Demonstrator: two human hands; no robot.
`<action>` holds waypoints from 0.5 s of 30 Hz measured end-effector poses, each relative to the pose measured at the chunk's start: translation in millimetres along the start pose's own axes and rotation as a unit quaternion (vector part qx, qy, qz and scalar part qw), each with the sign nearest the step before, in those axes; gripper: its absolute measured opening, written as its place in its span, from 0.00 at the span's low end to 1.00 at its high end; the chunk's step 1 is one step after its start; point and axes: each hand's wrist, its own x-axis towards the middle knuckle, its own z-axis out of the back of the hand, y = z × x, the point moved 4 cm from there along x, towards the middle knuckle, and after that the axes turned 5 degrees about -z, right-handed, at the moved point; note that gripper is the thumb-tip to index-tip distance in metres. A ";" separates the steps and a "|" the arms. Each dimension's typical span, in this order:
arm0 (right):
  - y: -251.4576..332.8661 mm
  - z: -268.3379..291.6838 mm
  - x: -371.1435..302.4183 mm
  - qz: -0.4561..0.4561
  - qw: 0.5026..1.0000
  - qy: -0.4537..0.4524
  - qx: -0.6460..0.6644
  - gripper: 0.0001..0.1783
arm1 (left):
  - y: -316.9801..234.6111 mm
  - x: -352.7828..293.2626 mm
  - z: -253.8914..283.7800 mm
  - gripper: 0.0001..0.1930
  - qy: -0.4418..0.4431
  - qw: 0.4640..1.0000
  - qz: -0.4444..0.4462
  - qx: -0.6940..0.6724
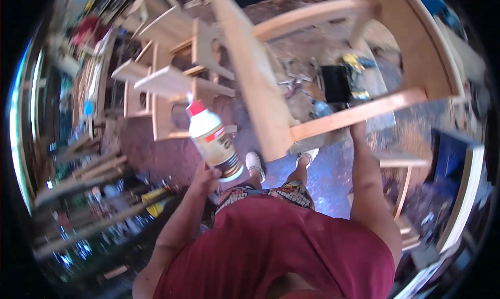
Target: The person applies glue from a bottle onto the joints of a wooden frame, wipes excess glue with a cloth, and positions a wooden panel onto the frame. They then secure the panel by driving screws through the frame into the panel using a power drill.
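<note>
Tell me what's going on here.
A person in a maroon shirt holds a white bottle with a red top in the left hand, tilted away to the left. The right hand is at the near rail of a wooden frame; its fingers are hidden. More wooden assemblies stand beyond the bottle.

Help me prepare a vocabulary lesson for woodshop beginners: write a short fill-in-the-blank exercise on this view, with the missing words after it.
1. The left hand holds a bottle whose cap is ____.
2. The right hand is at a rail made of ____.
3. In the picture, the bottle is to the ____ of that rail.

Missing words: red; wood; left.
</note>
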 end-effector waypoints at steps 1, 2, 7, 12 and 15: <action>-20.7 36.2 7.7 0.071 0.986 -0.024 -0.146 0.16 | -0.5 13.0 -1.2 0.41 0.039 0.999 -0.028 0.004; 21.9 6.6 -25.7 0.042 0.999 0.010 0.021 0.12 | 15.2 -3.8 12.8 0.41 -0.002 0.998 -0.058 0.010; 74.3 -35.1 -153.3 -0.264 0.859 0.187 0.397 0.23 | 5.0 -33.5 16.4 0.42 -0.015 0.991 -0.129 -0.039; 241.4 -144.8 -275.3 -0.300 0.794 0.351 0.395 0.23 | 11.2 -65.8 24.4 0.41 -0.003 0.980 -0.166 -0.106; 348.4 -185.9 -316.2 0.132 0.950 0.261 0.107 0.22 | 0.2 -93.7 31.8 0.40 0.049 0.972 -0.197 -0.120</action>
